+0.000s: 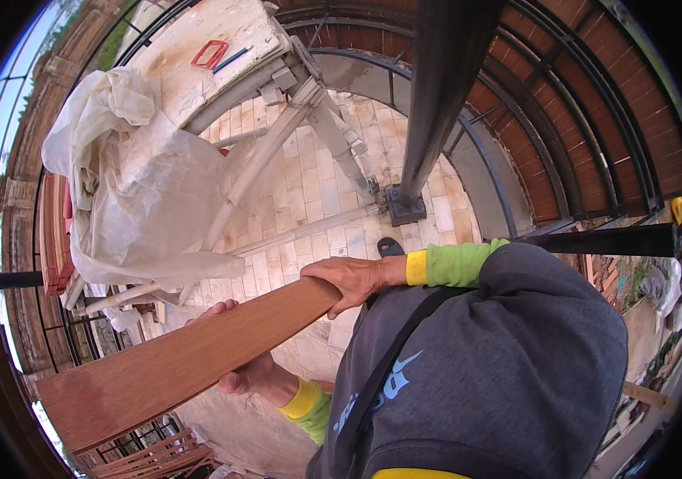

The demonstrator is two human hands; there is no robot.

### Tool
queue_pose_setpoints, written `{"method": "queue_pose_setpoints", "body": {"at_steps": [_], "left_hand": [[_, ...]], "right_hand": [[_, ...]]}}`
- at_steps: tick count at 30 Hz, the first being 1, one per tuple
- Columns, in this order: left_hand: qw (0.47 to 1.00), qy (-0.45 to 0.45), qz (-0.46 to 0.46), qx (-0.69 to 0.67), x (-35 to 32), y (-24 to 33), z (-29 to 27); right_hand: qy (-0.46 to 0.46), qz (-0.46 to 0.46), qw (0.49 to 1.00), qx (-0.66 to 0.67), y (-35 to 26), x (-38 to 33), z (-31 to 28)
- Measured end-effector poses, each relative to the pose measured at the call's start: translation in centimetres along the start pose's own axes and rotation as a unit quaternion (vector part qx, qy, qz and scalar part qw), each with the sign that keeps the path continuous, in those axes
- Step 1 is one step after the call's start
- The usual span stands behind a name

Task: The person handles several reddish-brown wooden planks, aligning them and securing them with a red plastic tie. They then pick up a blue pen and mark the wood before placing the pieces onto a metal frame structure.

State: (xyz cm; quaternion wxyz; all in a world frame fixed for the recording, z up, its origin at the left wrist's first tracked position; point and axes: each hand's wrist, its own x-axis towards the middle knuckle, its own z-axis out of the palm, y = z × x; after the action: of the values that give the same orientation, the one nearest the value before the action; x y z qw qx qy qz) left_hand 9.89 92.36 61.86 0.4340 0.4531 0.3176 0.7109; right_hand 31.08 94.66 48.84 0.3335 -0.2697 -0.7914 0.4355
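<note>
A long reddish-brown wooden board (157, 367) stretches from the middle of the view down to the lower left. My right hand (350, 281) grips its near end, fingers curled over the top edge. My left hand (247, 369) supports the board from below about halfway along, fingertips showing above its far edge. Both sleeves are green with yellow cuffs. My grey hooded top (501, 375) with a dark shoulder strap fills the lower right.
A dusty worktable (221, 64) on metal legs stands ahead, with a red frame-shaped object and a blue pencil on it. Crumpled clear plastic sheeting (129, 184) hangs at the left. A black steel post (437, 96) rises from the tiled floor. Curved railing and wooden slats surround.
</note>
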Motion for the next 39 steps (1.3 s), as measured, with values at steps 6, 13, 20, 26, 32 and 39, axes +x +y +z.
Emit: {"method": "queue_pose_setpoints", "body": {"at_steps": [6,13,20,26,32,39], "left_hand": [[0.991,-0.116,-0.06,0.028,1.6,-3.5,5.1],[0.919,-0.37,-0.138,0.009,0.3,-6.7,9.2],[0.85,-0.435,-0.295,-0.024,-4.1,-6.6,8.9],[0.836,-0.492,-0.238,0.041,-7.6,-9.4,7.1],[0.78,-0.562,-0.241,0.133,-8.2,-8.5,7.9],[0.773,-0.589,-0.183,0.148,-9.8,-9.6,11.5]], "right_hand": [[0.122,-0.002,0.992,-0.02,-2.1,-1.1,-3.6],[0.223,0.105,0.969,-0.01,-2.8,-6.0,-1.8],[0.266,0.181,0.945,0.058,-4.5,-10.3,3.4],[0.257,0.166,0.952,0.014,-3.5,-13.3,8.4],[0.286,0.169,0.938,0.094,-5.4,-13.7,9.0],[0.33,0.157,0.925,0.103,-3.1,-15.9,8.4]]}}
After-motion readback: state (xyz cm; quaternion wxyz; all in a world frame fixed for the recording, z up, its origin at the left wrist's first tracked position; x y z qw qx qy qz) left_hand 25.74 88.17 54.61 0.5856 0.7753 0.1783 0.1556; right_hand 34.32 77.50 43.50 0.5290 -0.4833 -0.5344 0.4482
